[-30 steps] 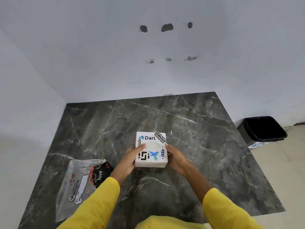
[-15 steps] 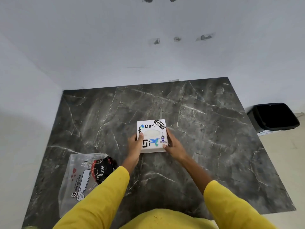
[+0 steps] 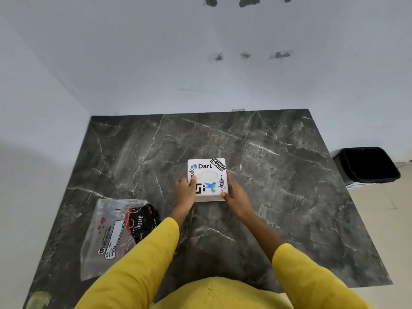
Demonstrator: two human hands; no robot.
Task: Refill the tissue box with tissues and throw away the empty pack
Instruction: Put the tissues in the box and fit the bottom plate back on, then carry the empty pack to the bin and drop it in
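A white square tissue box (image 3: 207, 172) covered in stickers stands on the dark marble table (image 3: 278, 175), its oval top opening showing pale tissue. My left hand (image 3: 185, 192) grips its left side with the thumb on top. On the box's right side my right hand (image 3: 236, 197) holds it, thumb at the near corner. A flat, clear plastic tissue pack (image 3: 111, 233) with a black and red printed end lies on the table at the near left, apart from both hands.
A black waste bin (image 3: 367, 166) stands open on the floor off the table's right edge. White walls close in the table at the back and left. Yellow sleeves cover both forearms.
Both hands stay on the box, which has shifted slightly farther from me onto the table. The camera has tilted downward.
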